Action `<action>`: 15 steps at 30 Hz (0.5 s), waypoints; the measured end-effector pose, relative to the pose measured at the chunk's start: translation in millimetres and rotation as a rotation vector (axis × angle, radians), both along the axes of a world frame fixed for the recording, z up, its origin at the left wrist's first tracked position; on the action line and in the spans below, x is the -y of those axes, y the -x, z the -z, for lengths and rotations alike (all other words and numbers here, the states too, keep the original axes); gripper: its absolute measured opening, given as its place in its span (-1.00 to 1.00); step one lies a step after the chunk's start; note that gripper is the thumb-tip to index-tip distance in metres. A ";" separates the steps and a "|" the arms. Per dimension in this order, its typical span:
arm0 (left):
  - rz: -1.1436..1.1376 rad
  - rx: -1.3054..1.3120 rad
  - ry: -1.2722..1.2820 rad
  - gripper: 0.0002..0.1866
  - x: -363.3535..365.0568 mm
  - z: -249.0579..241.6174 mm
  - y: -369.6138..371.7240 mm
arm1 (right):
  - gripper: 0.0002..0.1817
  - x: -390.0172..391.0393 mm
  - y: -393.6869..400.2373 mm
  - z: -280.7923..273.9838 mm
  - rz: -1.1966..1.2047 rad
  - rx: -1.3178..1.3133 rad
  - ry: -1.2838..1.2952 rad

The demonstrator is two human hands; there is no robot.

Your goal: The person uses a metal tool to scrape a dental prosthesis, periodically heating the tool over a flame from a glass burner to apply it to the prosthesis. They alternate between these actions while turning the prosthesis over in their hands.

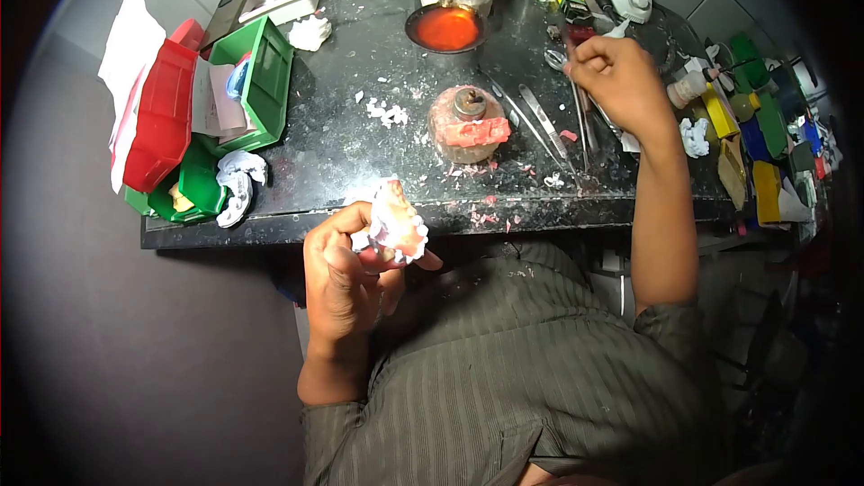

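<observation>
My left hand (pixel 346 274) is closed around a white plaster dental cast (pixel 396 225) with pinkish wax on it, held up in front of the bench's near edge. Over the right part of the bench, my right hand (pixel 621 76) has its fingers drawn together; what they grip, if anything, is hidden. Beside those fingers a shiny metal tool end (pixel 555 59) shows. Thin metal instruments, including a flat-handled knife (pixel 542 117), lie to the left of this hand. A glass spirit burner (pixel 466 148) stands between the hands, with a strip of pink wax (pixel 472 132) across it.
A dark pan of red molten-looking wax (pixel 447 29) sits at the back. Green bins (pixel 268 81) and a red bin (pixel 164 112) stand at left, near another plaster cast (pixel 236 198). Coloured boxes (pixel 769 184) crowd the right edge. Pink and white scraps litter the black bench (pixel 351 157).
</observation>
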State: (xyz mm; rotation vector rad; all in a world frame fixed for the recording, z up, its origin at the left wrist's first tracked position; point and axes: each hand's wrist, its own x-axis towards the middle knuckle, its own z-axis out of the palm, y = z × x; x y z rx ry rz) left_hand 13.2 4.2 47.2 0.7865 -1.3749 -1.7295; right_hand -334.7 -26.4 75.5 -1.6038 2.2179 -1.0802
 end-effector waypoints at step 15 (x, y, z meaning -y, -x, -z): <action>0.153 -0.238 -0.131 0.14 -0.2 11.5 -8.7 | -0.79 -35.8 -46.9 -11.2 -0.151 -0.166 -0.402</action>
